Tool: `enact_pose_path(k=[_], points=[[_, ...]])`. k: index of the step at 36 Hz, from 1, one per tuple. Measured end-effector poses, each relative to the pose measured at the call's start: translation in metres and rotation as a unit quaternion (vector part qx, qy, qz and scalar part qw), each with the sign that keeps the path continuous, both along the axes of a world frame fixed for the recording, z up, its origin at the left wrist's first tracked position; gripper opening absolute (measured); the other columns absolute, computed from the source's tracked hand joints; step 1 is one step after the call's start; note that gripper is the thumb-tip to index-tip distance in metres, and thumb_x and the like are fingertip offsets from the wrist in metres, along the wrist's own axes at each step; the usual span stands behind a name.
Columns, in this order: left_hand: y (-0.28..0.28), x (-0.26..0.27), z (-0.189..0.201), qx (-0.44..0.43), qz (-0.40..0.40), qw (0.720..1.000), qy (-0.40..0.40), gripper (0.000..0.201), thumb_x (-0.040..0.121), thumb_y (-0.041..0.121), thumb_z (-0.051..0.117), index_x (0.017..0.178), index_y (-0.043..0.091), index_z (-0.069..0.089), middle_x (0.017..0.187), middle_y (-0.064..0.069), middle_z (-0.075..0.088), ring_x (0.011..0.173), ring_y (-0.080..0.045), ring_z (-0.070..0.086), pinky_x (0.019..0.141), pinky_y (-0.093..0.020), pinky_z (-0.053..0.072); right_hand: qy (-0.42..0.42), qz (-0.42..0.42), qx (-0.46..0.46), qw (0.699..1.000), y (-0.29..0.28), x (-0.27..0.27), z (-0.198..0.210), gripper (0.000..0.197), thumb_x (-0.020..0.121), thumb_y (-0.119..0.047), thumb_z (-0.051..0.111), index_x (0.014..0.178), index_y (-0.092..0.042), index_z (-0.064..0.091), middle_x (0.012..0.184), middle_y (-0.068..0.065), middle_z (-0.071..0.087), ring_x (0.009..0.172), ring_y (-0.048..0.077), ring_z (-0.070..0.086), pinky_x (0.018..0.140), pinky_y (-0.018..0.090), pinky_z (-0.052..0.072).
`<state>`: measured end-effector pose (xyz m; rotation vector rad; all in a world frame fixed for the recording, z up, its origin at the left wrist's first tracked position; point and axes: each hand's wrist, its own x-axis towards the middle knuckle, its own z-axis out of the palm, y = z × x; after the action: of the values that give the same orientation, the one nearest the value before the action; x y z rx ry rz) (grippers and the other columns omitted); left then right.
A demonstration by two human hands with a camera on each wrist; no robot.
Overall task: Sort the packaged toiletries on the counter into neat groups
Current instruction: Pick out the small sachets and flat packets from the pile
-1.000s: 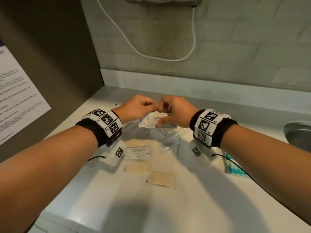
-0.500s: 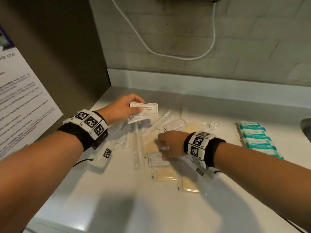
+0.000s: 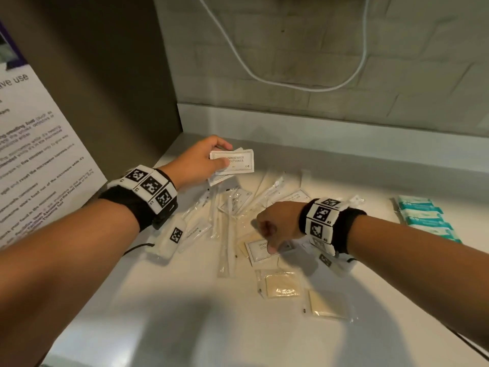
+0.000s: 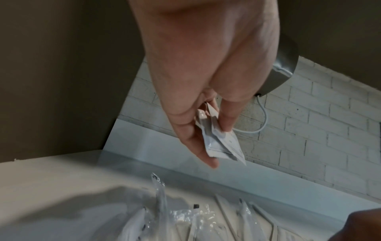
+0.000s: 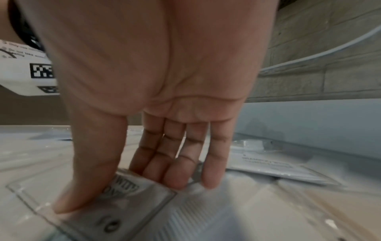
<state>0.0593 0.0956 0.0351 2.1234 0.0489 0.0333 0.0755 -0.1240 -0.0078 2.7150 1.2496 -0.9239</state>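
My left hand (image 3: 211, 158) is raised over the back left of the white counter (image 3: 185, 313) and pinches a small stack of white shampoo sachets (image 3: 235, 160) between thumb and fingers; the left wrist view shows that stack (image 4: 223, 145) edge-on in the hand (image 4: 206, 138). My right hand (image 3: 267, 243) is down on another shampoo sachet (image 3: 258, 251) lying flat in the middle of the counter. In the right wrist view the thumb (image 5: 82, 187) presses on this sachet (image 5: 115, 216) and the fingertips touch its far edge.
Clear-wrapped toothbrushes (image 3: 227, 234), a toothpaste packet (image 3: 194, 231) and another shampoo sachet (image 3: 291, 197) lie scattered between my hands. Two beige soap packets (image 3: 281, 284) (image 3: 326, 304) lie nearer me. Teal packs (image 3: 423, 215) are lined up at the right. A notice (image 3: 39, 154) hangs on the left wall.
A second ago both hands held sachets together. The right hand has let go and dropped onto the sachet on the counter; the left hand keeps the stack at the back left.
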Motion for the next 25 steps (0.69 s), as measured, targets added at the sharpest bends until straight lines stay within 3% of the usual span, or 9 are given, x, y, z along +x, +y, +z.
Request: enact_pose_path(k=[5,7,13,17,20,22,25], points=[[-0.008,0.004,-0.004,0.001,-0.006,1.000,0.015,0.025,0.095,0.008,0.058,0.116,0.022,0.055,0.116,-0.001,0.063,0.100,-0.015,0.063,0.065,-0.015,0.050,0.027,0.001,-0.011,1.000,0.007,-0.002,0.002,0.028,0.079,-0.032,0.074,0.095,-0.013,0.062,0.077,-0.008,0.057,0.074,0.013,0.052,0.071,0.023,0.044],[-0.012,0.006,-0.005,-0.002,-0.007,1.000,0.013,0.025,0.095,0.009,0.058,0.116,0.022,0.054,0.116,-0.001,0.063,0.098,-0.013,0.062,0.060,-0.012,0.048,0.036,-0.002,-0.010,0.999,0.007,-0.002,0.001,0.023,0.079,-0.030,0.075,0.087,-0.015,0.058,0.073,-0.008,0.055,0.071,0.013,0.050,0.068,0.023,0.042],[-0.021,0.010,-0.008,-0.002,0.000,1.000,0.003,0.027,0.095,0.010,0.059,0.119,0.021,0.054,0.114,0.001,0.062,0.096,-0.010,0.064,0.071,-0.024,0.056,0.045,-0.009,-0.014,0.999,0.010,-0.002,0.001,0.029,0.076,-0.027,0.075,0.074,-0.022,0.046,0.073,-0.007,0.053,0.071,0.016,0.049,0.073,0.031,0.046],[-0.025,0.009,-0.012,-0.004,0.004,1.000,0.007,0.028,0.096,0.010,0.057,0.122,0.019,0.052,0.115,0.000,0.062,0.102,-0.015,0.062,0.080,-0.029,0.055,0.016,-0.018,0.007,1.000,0.009,0.002,0.010,0.025,0.075,-0.026,0.074,0.086,-0.024,0.052,0.086,-0.005,0.060,0.080,0.016,0.057,0.086,0.036,0.055],[-0.025,0.006,-0.014,-0.008,-0.003,1.000,0.013,0.027,0.097,0.010,0.055,0.121,0.020,0.051,0.120,-0.002,0.060,0.107,-0.019,0.062,0.086,-0.035,0.055,0.008,-0.029,0.019,0.999,0.001,0.013,0.023,0.030,0.080,-0.019,0.073,0.105,-0.019,0.057,0.098,-0.006,0.060,0.092,0.016,0.057,0.085,0.027,0.047],[-0.025,0.005,-0.015,-0.009,-0.003,1.000,0.015,0.026,0.098,0.010,0.053,0.121,0.021,0.050,0.123,-0.002,0.059,0.107,-0.019,0.062,0.080,-0.029,0.055,-0.013,-0.043,0.006,0.999,-0.007,0.024,0.030,0.037,0.082,-0.017,0.071,0.117,-0.015,0.057,0.108,-0.002,0.060,0.105,0.020,0.057,0.088,0.025,0.042],[-0.024,0.006,-0.016,0.000,0.006,1.000,0.021,0.027,0.099,0.011,0.050,0.125,0.021,0.049,0.124,-0.002,0.059,0.104,-0.016,0.062,0.073,-0.022,0.053,-0.075,-0.079,-0.041,0.993,-0.016,0.047,0.032,0.050,0.081,-0.017,0.072,0.127,-0.015,0.053,0.124,0.001,0.058,0.114,0.023,0.055,0.094,0.030,0.042]])
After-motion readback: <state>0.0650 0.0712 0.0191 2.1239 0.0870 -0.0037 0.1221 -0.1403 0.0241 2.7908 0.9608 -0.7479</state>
